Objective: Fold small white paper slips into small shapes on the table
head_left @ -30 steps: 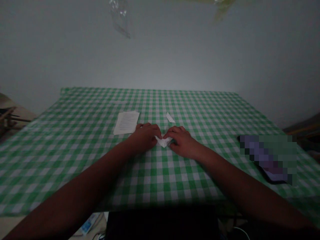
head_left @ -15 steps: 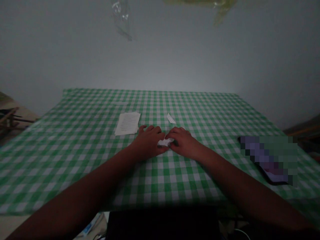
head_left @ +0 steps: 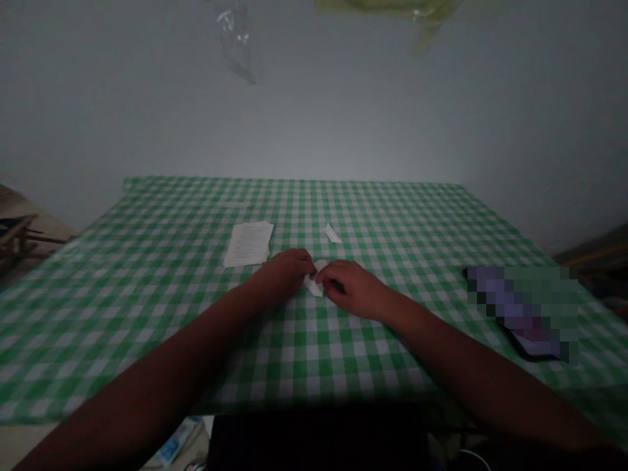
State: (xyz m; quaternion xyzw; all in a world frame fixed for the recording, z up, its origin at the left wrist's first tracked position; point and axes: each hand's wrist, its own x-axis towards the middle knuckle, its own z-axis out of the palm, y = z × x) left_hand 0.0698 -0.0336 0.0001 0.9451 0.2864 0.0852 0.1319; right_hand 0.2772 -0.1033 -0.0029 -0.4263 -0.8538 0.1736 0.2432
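A small piece of white paper lies between my hands near the middle of the table, partly covered by fingers. My left hand is closed on its left side, fingers bent over the edge. From the right, my right hand pinches the same paper with thumb and forefinger. Just beyond the left hand rests a stack of printed paper sheets. A small folded strip of paper lies on the cloth past the hands.
A green and white checked tablecloth covers the table. At the right lies a phone, its screen blurred out. Another pale strip sits farther back on the left. A plain wall rises behind the table.
The paper between my hands has turned and shows a different shape, shifted slightly left. My left hand's fingers have drawn in from a wider spread. The right hand has moved slightly down.
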